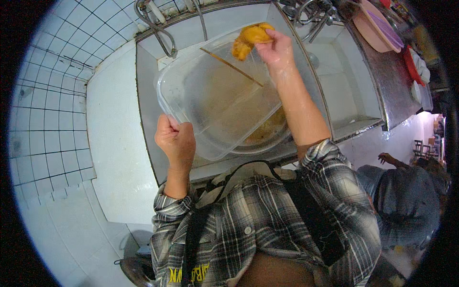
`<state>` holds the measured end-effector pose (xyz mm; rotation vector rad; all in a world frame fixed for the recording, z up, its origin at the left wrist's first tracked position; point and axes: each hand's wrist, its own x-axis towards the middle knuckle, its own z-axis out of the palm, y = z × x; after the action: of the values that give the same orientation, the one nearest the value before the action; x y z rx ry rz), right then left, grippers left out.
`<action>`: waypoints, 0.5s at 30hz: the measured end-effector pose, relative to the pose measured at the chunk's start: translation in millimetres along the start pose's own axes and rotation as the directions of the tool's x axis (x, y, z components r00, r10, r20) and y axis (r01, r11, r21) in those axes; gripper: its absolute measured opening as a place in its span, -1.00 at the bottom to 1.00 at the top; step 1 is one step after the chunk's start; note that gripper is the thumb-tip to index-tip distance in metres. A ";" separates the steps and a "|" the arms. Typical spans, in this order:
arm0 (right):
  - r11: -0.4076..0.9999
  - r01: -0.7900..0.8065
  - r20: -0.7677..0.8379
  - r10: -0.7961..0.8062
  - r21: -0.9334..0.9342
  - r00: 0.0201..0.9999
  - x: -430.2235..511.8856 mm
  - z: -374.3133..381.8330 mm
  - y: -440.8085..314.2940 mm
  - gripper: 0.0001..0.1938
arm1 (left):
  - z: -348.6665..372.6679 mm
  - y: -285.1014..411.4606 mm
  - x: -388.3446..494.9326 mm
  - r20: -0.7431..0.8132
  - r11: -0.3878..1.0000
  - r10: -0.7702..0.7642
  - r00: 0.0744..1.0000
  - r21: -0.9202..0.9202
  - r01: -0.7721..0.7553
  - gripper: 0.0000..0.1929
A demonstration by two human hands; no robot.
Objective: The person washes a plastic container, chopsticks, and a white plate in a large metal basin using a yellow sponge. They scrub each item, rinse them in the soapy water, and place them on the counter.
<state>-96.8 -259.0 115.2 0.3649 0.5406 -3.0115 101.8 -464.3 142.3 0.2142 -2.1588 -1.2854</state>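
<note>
My left hand (175, 140) grips the near left rim of a clear plastic tub or lid (218, 141), which is tilted over a sink. In my right hand (275, 48) is a bunched yellow cloth (252, 37), held at the far right edge of the clear plastic. Beneath the plastic, a large round basin (276, 145) stands in the tiled sink (148, 118); yellowish-brown matter shows in it, partly hidden. A thin brown stick (231, 67) runs diagonally across the plastic area; whether it lies on the plastic or behind it is unclear.
Flexible hoses (166, 45) hang at the back left. A second sink basin (340, 89) adjoins on the right, with metal taps (319, 21) behind. A pink plastic basin (374, 30) sits on the right counter (394, 82). Another person (401, 204) is at the lower right.
</note>
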 end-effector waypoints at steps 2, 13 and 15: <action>0.999 0.034 -0.008 -0.035 -0.026 0.999 -2.0 -6.5 1.7 -0.70 | 3.6 -0.4 2.8 -0.055 1.000 -0.009 0.998 -0.016 0.008 -0.78; -0.104 0.631 0.639 -0.149 -0.769 0.755 -65.3 -33.7 -3.0 -0.64 | -9.7 10.2 30.5 0.009 0.935 0.277 0.961 0.226 -0.272 -0.76; -0.558 0.777 0.939 -0.018 -0.293 0.342 -63.8 -25.6 -2.4 -0.62 | -17.1 19.1 29.6 -0.002 0.954 0.277 0.961 0.118 -0.275 -0.76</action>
<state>-29.5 -246.8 108.2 -1.3323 3.4096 -1.2440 91.1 -479.8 176.6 -0.0297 -2.1600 -0.9972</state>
